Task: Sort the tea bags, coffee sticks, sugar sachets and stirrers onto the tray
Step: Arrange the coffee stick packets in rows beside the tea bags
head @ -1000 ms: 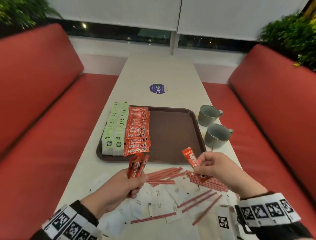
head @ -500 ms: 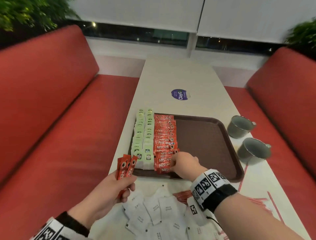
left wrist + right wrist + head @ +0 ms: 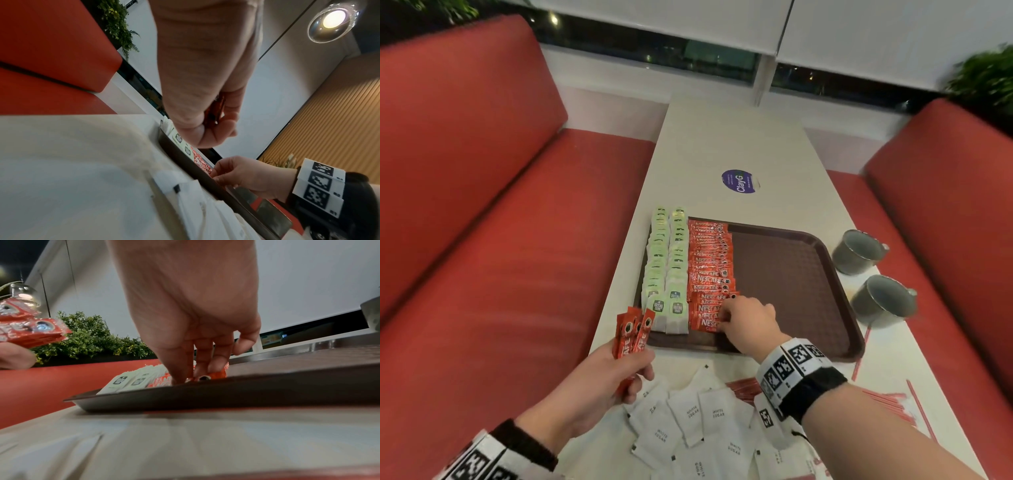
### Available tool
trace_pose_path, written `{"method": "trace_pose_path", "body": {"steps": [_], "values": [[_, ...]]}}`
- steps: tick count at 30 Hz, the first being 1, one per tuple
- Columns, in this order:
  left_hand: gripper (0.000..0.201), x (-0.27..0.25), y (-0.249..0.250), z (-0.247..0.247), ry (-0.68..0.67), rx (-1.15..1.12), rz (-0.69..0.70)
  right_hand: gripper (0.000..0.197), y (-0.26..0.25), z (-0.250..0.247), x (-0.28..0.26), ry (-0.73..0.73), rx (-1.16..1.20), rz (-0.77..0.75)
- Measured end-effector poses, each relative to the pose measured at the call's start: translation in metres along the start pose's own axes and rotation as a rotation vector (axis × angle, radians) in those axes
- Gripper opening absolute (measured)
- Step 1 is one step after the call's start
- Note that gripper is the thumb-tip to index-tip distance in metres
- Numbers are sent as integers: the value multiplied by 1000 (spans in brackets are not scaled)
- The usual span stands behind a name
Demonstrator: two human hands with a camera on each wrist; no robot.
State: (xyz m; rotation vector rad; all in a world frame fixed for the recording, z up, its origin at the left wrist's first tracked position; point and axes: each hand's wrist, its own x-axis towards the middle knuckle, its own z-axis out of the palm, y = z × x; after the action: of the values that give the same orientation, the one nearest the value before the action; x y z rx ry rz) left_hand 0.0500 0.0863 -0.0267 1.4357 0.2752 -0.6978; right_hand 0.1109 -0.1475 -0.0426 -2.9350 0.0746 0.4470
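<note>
The left hand [image 3: 599, 390] grips red foil coffee sticks [image 3: 631, 334] upright. The right hand [image 3: 750, 318] pinches between its fingertips [image 3: 723, 318] the nearest red sachet [image 3: 705, 323], on a brown plastic tray [image 3: 784, 274].

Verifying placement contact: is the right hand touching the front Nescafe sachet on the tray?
Touching. Right wrist view: right hand thumb and fingertips pinch the nearest Nescafe sachet, no gap, inside the tray.

Wearing a white right wristband [image 3: 792, 364] and left wristband [image 3: 477, 460], printed with black square codes, beside black cuffs [image 3: 815, 390].
</note>
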Motion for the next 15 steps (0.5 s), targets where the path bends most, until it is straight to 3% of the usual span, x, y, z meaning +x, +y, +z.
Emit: {"method": "trace_pose_path", "body": {"steps": [11,13,15], "values": [[16,7,18,19,-152,-49,-118,10,-4,-2,-6,104,-51,-51],[15,8,20,21,-169,-38,-121,15,-6,-10,-13,167,150,-86],[15,9,22,23,-182,-9,-120,26,-11,-22,-25,146,546,-164]]}}
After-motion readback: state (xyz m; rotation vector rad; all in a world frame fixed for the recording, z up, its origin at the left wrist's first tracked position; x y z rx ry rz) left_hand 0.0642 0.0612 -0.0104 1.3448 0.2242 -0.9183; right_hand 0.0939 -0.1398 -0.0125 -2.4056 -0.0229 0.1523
